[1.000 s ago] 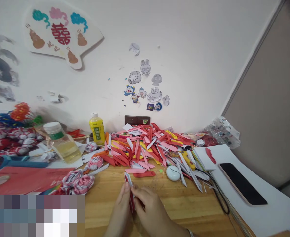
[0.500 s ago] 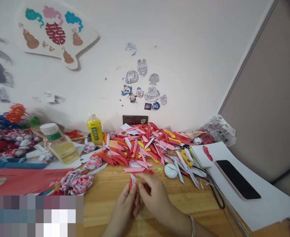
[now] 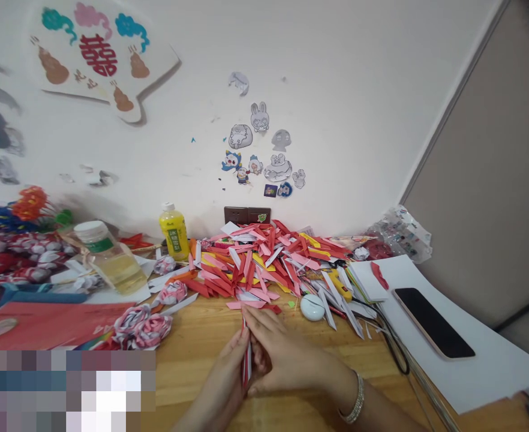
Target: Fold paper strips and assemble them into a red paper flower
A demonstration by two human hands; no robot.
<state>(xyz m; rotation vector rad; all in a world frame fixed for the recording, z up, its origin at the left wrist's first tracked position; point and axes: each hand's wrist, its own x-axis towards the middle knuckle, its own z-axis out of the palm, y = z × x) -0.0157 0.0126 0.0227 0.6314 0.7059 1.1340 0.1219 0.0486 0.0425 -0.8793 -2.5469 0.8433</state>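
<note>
Over the wooden table (image 3: 192,360), my left hand (image 3: 228,366) is closed on a narrow folded paper strip (image 3: 247,357), red and white along its edges. The strip stands nearly upright between both hands. My right hand (image 3: 286,351) grips it from the other side, fingertips at its upper end and thumb near its lower end. Part of the strip is hidden by the fingers. Just beyond my hands lies a heap of folded paper strips (image 3: 251,264) in red, pink, yellow and white.
A white rounded case (image 3: 312,307) sits right of the heap. A phone (image 3: 434,323) lies on white paper (image 3: 484,384). To the left are a yellow drink bottle (image 3: 174,231), a jar of pale liquid (image 3: 116,264) and pink-white paper roses (image 3: 143,327). A black cable (image 3: 397,354) curves at right.
My right hand has turned and its fingers now lie along the strip's upper end. More of the strip's length shows between my hands. The view has shifted slightly.
</note>
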